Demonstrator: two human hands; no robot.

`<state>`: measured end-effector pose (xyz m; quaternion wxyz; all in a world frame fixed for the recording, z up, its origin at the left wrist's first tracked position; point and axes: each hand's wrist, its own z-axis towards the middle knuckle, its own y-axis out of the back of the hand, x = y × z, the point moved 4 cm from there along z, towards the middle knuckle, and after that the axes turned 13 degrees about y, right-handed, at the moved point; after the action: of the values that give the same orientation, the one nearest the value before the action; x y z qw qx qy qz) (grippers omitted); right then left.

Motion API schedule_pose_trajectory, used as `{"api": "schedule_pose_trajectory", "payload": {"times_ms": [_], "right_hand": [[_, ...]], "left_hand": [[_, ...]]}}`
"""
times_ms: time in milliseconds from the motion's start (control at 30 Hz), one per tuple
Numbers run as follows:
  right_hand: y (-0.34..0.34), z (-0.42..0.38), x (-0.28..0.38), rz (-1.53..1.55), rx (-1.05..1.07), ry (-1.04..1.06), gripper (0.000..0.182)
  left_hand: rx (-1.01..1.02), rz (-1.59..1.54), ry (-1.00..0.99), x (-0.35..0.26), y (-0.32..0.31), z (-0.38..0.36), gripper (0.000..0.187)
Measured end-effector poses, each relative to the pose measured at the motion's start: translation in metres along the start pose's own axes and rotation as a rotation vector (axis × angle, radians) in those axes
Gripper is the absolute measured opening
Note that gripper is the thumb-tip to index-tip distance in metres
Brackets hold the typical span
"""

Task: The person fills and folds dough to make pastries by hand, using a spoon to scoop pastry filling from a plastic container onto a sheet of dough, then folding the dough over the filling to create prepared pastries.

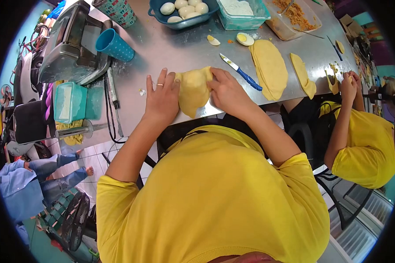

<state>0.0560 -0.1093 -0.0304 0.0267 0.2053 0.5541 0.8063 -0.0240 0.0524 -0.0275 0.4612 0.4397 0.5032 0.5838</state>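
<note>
A sheet of yellow dough (194, 90) lies at the table's front edge, raised in the middle over a lump I cannot see. My left hand (161, 96) grips its left side with the forefinger and hidden thumb, the outer fingers spread and one wearing a ring. At the upper right edge, my right hand (227, 90) pinches the dough between thumb and fingers. Just beyond that hand is a small knife (241, 72) with a blue handle. To its right are stacked dough sheets (270, 70) and a narrower dough piece (303, 75).
Behind are a blue bowl of peeled eggs (182, 23), cut egg pieces (245, 39), a tub of flour (243, 19) and a container of orange filling (309, 33). A blue cup (115, 45) and dough machine (72, 48) stand left. A co-worker's hands (350, 83) work at right.
</note>
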Motion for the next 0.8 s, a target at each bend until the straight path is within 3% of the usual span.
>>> {"api": "schedule_pose_trajectory", "payload": {"times_ms": [67,200,333,467,567,633,700,733,800], "right_hand": [[0.000,-0.007,-0.002,0.280,-0.026,0.016,0.033],[-0.005,-0.022,0.022,0.081,-0.064,0.063,0.027],[-0.002,-0.015,0.010,0.288,-0.032,0.015,0.035],[-0.016,-0.010,0.041,0.061,0.024,0.119,0.028],[-0.008,-0.001,0.031,0.198,0.082,0.083,0.028],[-0.002,-0.001,0.003,0.179,-0.231,0.155,0.019],[0.028,-0.001,-0.020,0.066,-0.286,-0.096,0.019],[0.035,-0.003,-0.027,0.068,-0.280,-0.097,0.019],[0.038,-0.012,-0.053,-0.118,-0.003,-0.374,0.028]], "left_hand": [[-0.014,-0.095,0.008,0.002,0.006,-0.004,0.039],[-0.021,-0.312,0.095,-0.010,-0.008,-0.032,0.035],[-0.154,-0.490,0.128,-0.001,-0.016,-0.034,0.032],[-0.220,-0.535,0.017,-0.008,-0.003,-0.046,0.034],[-0.203,-0.515,-0.022,-0.015,0.000,-0.046,0.034],[-0.189,-0.469,-0.049,-0.016,-0.002,-0.047,0.036],[-0.194,-0.444,-0.050,-0.015,-0.003,-0.048,0.036],[-0.210,-0.415,-0.061,-0.014,-0.003,-0.047,0.036],[-0.170,-0.452,-0.059,-0.010,-0.007,-0.044,0.037]]}}
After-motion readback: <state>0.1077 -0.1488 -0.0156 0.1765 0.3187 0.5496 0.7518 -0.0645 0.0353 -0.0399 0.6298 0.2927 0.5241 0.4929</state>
